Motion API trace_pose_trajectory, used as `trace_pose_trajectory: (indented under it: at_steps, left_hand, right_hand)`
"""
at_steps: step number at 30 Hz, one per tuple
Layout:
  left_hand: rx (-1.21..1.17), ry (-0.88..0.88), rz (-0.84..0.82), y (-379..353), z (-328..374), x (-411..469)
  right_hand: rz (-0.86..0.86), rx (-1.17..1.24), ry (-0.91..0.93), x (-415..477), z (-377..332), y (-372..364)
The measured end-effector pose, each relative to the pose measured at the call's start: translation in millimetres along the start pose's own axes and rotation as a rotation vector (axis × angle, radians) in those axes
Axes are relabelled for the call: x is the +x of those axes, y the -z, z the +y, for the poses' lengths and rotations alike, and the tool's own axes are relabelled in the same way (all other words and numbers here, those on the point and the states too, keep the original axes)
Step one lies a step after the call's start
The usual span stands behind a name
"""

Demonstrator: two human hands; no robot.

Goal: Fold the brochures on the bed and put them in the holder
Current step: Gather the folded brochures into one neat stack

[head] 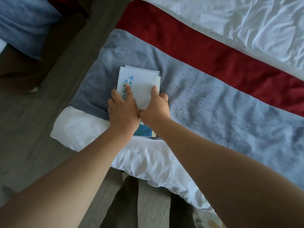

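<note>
A white brochure (141,81) with blue-green lettering lies on the grey blanket (213,99) at the bed's corner, with other sheets stacked under it. Its blue lower end shows between my wrists. My left hand (122,107) presses flat on the brochure's left half, index finger stretched over the lettering. My right hand (155,106) grips the brochure's right edge, thumb on top and fingers curled around the side. No holder is in view.
A red blanket band (205,46) runs beyond the grey one, with rumpled white sheet (246,22) past it. White bedding (148,158) hangs over the bed's near edge. Grey carpet (29,129) lies to the left, and a blue cloth (24,22) at top left.
</note>
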State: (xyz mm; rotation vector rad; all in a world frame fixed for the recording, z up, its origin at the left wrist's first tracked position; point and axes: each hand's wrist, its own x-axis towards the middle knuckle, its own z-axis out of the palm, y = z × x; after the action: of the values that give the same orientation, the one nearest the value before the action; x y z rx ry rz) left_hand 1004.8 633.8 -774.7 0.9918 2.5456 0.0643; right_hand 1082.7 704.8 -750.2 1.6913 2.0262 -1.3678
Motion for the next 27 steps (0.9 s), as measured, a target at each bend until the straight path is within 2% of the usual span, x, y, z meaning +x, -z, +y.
trace_pose_trajectory:
  at_steps: [7,15,21,27]
  left_hand:
    - [-0.048,-0.045,-0.013,37.7,25.6,-52.1]
    - [-0.041,-0.161,0.054,135.0,81.4,-113.7]
    - [0.064,-0.243,0.087,221.7,148.1,-158.3]
    - [-0.02,-0.362,0.077,305.7,239.1,-205.7]
  right_hand:
    - [-0.077,0.133,-0.13,-55.9,7.2,43.9]
    - [-0.029,0.207,-0.09,-144.4,-13.0,128.2]
    - [0.068,0.224,0.01,-214.5,-31.7,223.9]
    - [0.162,0.149,0.094,-277.3,-35.4,346.7]
